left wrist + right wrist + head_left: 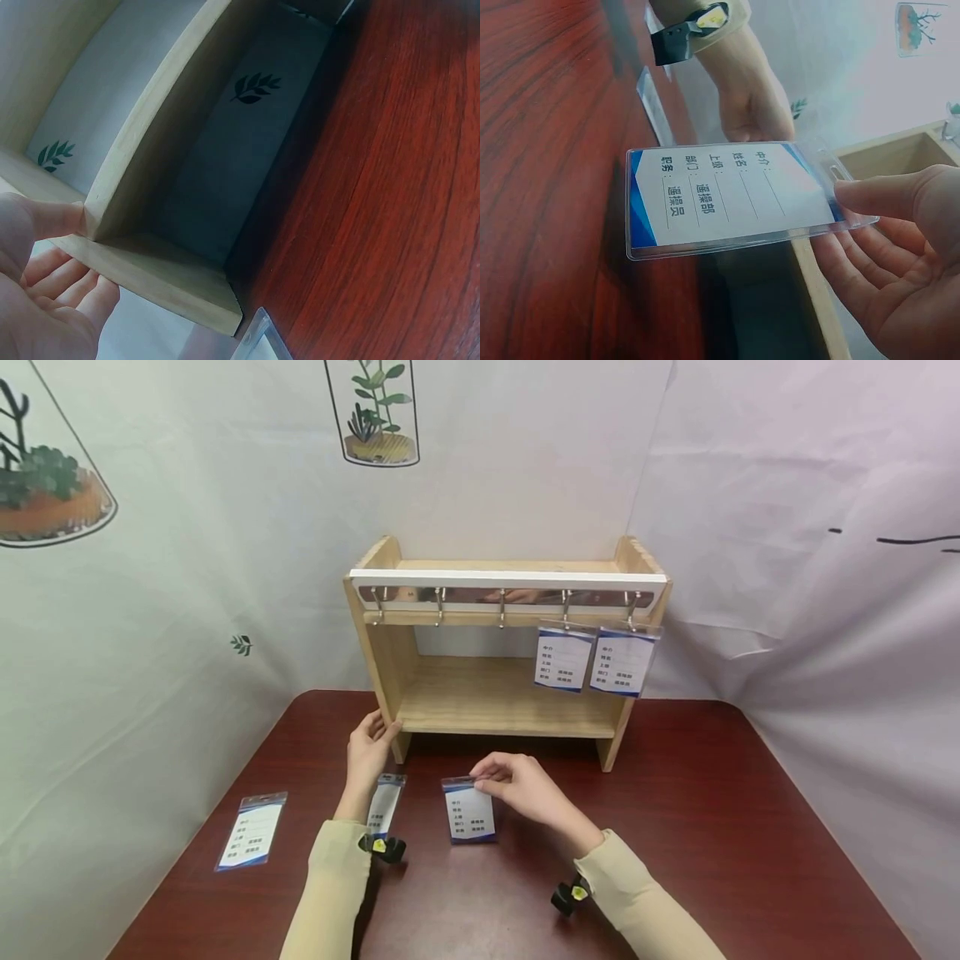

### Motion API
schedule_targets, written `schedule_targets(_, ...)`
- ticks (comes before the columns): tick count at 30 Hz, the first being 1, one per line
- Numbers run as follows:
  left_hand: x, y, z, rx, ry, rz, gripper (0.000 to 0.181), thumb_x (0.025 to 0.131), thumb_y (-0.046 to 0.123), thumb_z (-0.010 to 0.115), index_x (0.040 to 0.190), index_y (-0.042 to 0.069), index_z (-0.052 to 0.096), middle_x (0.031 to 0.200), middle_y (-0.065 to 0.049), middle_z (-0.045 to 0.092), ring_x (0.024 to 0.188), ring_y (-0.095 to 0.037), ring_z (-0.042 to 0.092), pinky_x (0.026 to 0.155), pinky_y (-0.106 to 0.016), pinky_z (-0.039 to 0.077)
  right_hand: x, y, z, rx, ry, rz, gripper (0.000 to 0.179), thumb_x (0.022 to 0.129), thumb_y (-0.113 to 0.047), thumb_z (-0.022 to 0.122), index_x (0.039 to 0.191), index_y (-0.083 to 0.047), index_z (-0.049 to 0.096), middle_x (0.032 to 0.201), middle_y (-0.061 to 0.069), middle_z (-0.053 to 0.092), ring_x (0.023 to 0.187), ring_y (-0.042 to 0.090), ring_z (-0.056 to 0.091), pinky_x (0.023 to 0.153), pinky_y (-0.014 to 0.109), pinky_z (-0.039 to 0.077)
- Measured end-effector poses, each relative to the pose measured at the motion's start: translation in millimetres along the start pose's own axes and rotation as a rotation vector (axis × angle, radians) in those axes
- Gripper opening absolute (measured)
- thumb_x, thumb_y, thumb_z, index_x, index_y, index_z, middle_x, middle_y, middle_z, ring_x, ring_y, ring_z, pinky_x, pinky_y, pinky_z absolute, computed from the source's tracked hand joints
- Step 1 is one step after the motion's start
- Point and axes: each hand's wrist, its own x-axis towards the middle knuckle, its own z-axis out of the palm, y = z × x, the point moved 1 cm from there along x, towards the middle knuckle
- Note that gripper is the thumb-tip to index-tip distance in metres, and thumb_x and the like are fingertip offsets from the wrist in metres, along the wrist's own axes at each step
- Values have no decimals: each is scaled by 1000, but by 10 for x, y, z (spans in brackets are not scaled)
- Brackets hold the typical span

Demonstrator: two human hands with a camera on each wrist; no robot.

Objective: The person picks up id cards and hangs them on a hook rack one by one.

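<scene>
My right hand (521, 785) pinches the top edge of a clear badge holder (727, 199) between thumb and fingers. Its white card has blue corners and printed lines. With thumb in front and fingers behind, my left hand (52, 270) grips the left side panel of the wooden shelf rack (506, 693), near its lower board. A white strip with several metal hooks (502, 608) runs along the rack's upper front. Two badge holders, a left one (564, 658) and a right one (623, 662), hang from the two rightmost hooks.
One badge holder (252, 832) lies flat on the dark red table (697, 827) at the left. Another badge holder (384, 803) lies beside my left forearm, partly covered by it. White fabric (187, 610) with plant prints encloses the table at the back and sides.
</scene>
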Motion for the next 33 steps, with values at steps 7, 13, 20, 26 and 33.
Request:
schedule_targets(7, -4, 9, 0, 9, 1, 13, 52, 98, 16, 68, 143, -4, 50, 140, -27, 55, 133, -36, 52, 107, -44, 46, 16, -104, -75, 22, 28, -4, 8, 94, -14, 73, 101, -16, 74, 94, -6, 72, 86, 10, 68, 78, 29, 58)
schedule_targets(13, -5, -3, -2, 10, 4, 11, 51, 98, 15, 68, 142, -4, 50, 139, -27, 55, 132, -36, 53, 107, -43, 47, 13, -212, -134, 30, 43, -21, 9, 94, -13, 73, 102, -15, 74, 95, -5, 73, 86, 11, 68, 77, 27, 58)
schedule_targets(20, -15, -1, -3, 14, 15, 12, 52, 98, 17, 69, 142, -3, 51, 139, -26, 56, 132, -36, 52, 107, -44, 47, 5, -296, -177, 28, 61, -55, 11, 93, -11, 73, 103, -15, 74, 96, -5, 73, 89, 11, 68, 77, 27, 58)
schedule_targets(26, -13, -9, -10, 12, 25, 9, 51, 98, 15, 68, 142, -3, 51, 139, -27, 56, 132, -36, 53, 107, -43, 47, -17, -370, -214, 21, 56, -60, 10, 94, -15, 74, 104, -16, 74, 97, -6, 73, 90, 11, 68, 78, 28, 58)
schedule_targets(33, -4, -2, 11, 10, 18, 13, 50, 97, 16, 69, 140, -3, 53, 139, -26, 56, 131, -36, 53, 107, -43, 47, -34, -461, -305, 20, 69, -86, 11, 94, -16, 73, 105, -15, 74, 100, -5, 73, 93, 11, 68, 81, 29, 57)
